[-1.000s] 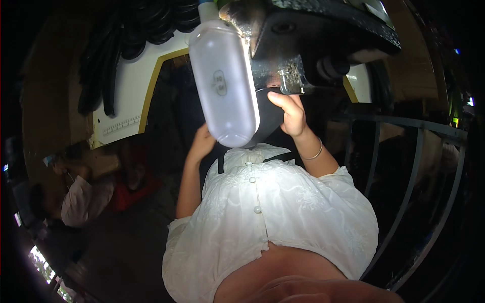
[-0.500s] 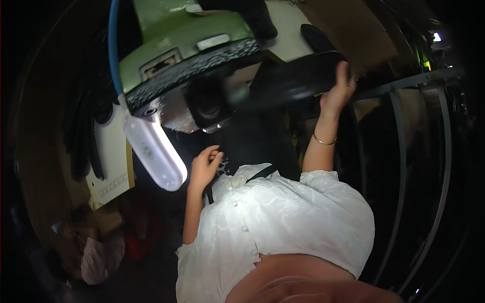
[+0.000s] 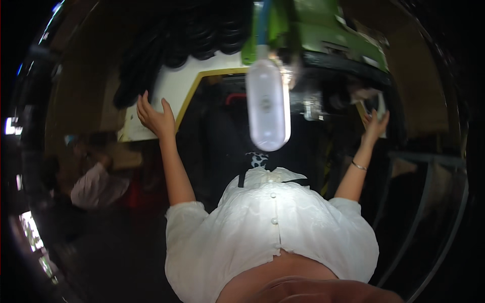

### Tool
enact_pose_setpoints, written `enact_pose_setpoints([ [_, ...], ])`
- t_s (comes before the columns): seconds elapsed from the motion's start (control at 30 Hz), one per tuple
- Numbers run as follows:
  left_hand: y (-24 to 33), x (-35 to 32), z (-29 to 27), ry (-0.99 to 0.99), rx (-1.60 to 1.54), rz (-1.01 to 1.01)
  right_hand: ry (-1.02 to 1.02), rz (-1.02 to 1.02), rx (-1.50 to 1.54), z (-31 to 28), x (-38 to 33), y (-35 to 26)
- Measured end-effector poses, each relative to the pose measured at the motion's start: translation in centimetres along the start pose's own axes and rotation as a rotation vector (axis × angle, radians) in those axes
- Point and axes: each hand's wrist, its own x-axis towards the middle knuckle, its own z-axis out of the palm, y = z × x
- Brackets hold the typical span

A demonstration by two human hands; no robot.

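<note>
My left hand (image 3: 155, 119) is raised over the left part of the white tabletop (image 3: 174, 93), its fingers stretched and the thumb apart. Just beyond it lies a pile of black, curved, glossy pieces (image 3: 177, 50); I see no piece in its fingers. On the right, my right hand (image 3: 375, 126) is up by the table's right part, fingers apart, under the end of the green machine (image 3: 333, 33). A dark shape next to that hand is too blurred to name. Between my hands hangs a lit white oval lamp (image 3: 268, 111) on a blue neck.
A yellow edge (image 3: 189, 101) borders the tabletop's cut-out in front of me. Grey metal bars (image 3: 419, 197) stand at my right. Another person in a pale top (image 3: 98, 187) is at the far left, beside a cardboard box (image 3: 126, 155).
The view has swung to the left. My left hand has gone from near my waist out to the left tabletop. My right hand is no longer at the black flat piece it touched.
</note>
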Motion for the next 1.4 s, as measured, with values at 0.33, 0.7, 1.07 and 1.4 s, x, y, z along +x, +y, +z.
enact_pose_setpoints([
  [0.33,0.0,1.6,-4.2,-0.057,-0.209,0.035,-0.230,-0.020,0.035,2.0,-3.8,0.1],
  [0.7,13.0,-8.1,-8.2,-0.484,-1.238,-0.230,-1.264,0.086,0.034,8.0,-17.8,2.0],
  [1.07,17.3,-10.7,-6.7,-0.877,-1.307,-0.257,-0.909,-0.480,0.261,8.8,-20.3,-5.4],
  [1.4,13.3,-10.3,-5.3,-0.679,-1.398,-0.362,-1.059,0.022,-0.032,6.2,-14.3,0.2],
])
